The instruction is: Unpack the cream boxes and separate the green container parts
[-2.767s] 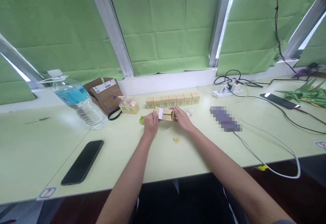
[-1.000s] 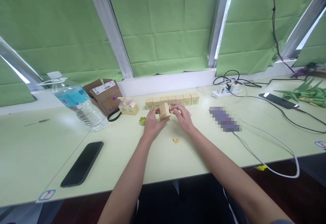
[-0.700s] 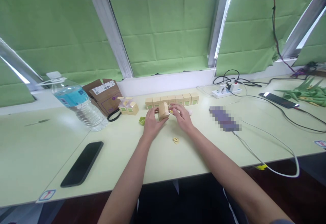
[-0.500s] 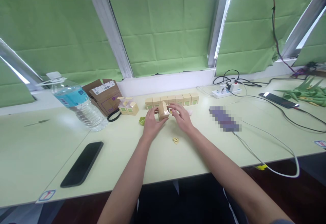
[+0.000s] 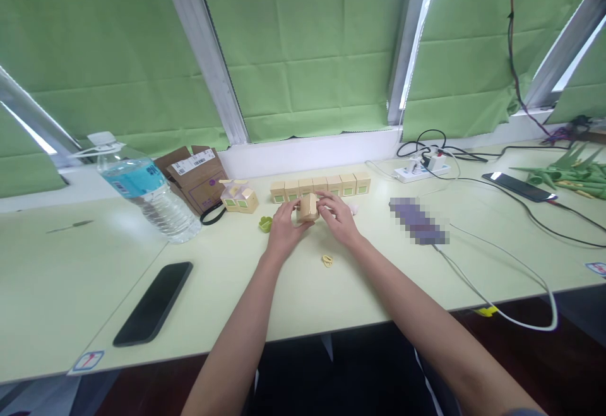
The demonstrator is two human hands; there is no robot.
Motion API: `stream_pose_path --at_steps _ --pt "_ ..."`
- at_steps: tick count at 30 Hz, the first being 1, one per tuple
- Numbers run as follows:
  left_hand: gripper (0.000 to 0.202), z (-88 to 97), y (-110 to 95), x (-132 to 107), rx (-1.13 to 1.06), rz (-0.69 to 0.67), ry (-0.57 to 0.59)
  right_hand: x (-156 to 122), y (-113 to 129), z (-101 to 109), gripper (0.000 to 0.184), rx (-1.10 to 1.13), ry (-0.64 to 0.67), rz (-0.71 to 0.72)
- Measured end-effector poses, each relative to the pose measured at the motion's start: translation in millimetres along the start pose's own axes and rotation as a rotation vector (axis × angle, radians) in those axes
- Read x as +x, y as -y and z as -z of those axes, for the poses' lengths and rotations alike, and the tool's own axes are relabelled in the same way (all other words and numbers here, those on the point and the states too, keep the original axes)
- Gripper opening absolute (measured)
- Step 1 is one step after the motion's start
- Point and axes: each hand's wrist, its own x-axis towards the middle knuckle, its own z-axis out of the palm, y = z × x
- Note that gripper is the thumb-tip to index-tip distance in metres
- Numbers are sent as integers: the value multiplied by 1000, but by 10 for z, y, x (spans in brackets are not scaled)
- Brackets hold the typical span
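The box [image 5: 307, 208] sits between both hands, just near of the row [image 5: 320, 186] of like boxes. The left hand [image 5: 283, 230] curls round its left side and the right hand [image 5: 339, 219] pinches its top right edge. It stands about upright with a corner turned near; it is almost cubic, so I cannot tell its long axis.

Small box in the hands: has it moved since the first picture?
Yes. The small box was lying lengthwise; now it is turned up on end, still just in front of the row of boxes.
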Motion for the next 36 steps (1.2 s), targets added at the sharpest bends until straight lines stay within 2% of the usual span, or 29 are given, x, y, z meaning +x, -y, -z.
stream_pose_path --at_steps 6,13,20,30,36 --pt "58 -20 25 1 41 30 -41 -8 47 9 29 19 -13 32" --pt "57 -31 58 14 74 45 -99 -18 47 19 35 -17 -20 100" --pt "55 -25 36 18 41 78 -103 -11 -18 -6 36 -58 4 37" --pt "59 -30 84 13 21 12 -53 10 -67 -18 38 -150 5 -2" --pt "60 -27 77 3 40 -63 -24 43 -83 -36 39 -113 2 -59"
